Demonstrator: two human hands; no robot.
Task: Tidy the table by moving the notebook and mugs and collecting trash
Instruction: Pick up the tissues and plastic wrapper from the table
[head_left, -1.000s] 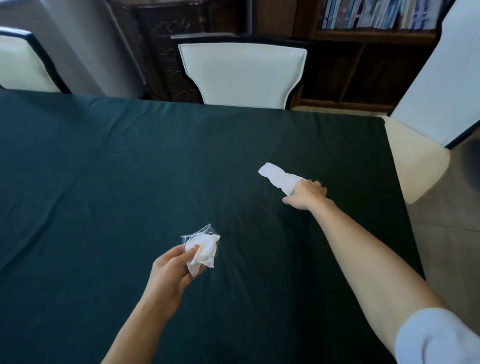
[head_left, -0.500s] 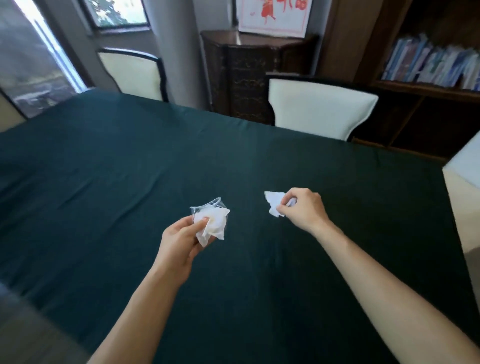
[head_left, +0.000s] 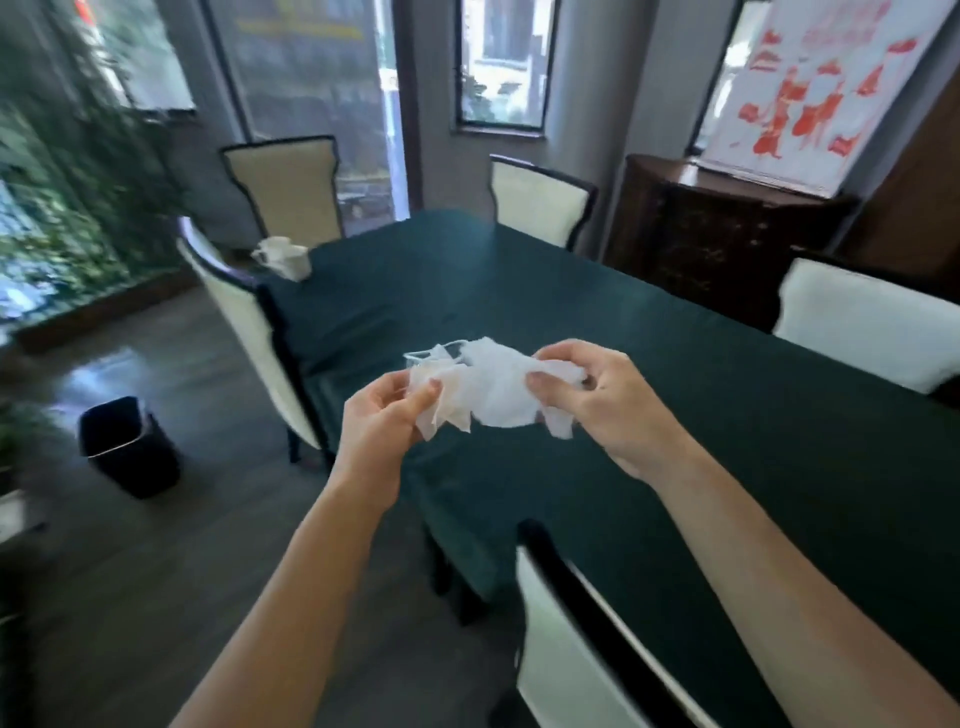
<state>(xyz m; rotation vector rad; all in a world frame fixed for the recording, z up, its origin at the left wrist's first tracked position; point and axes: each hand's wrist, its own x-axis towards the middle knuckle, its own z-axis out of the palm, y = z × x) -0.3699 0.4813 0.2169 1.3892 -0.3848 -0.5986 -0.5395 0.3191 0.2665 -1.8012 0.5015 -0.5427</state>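
Left hand (head_left: 387, 415): thumb and fingers closed in a pinch on the left end of a bundle of trash. Right hand (head_left: 608, 410): thumb and curled fingers pinching the right end of the same bundle. Both forearms are bare and reach forward from the bottom of the view.

The bundle is held in the air between the two hands, above the near left part of the tabletop (head_left: 701, 441) and not touching it. It is made up of crumpled white tissue (head_left: 493, 387), thin and creased, with torn, ragged corners hanging below the fingers. A clear plastic wrapper (head_left: 434, 357) shows at its upper left edge. The tissue appears to be more than one piece, but the count cannot be told.

The tabletop is covered with a dark green cloth. Near its far left corner sits a white object (head_left: 283, 257), too blurred to identify. Cream-backed chairs with dark frames stand around the table, one at the left side (head_left: 244, 338) and one nearest the camera (head_left: 571, 649). A black waste bin (head_left: 130, 447) stands on the dark floor, well apart from the table on the left.
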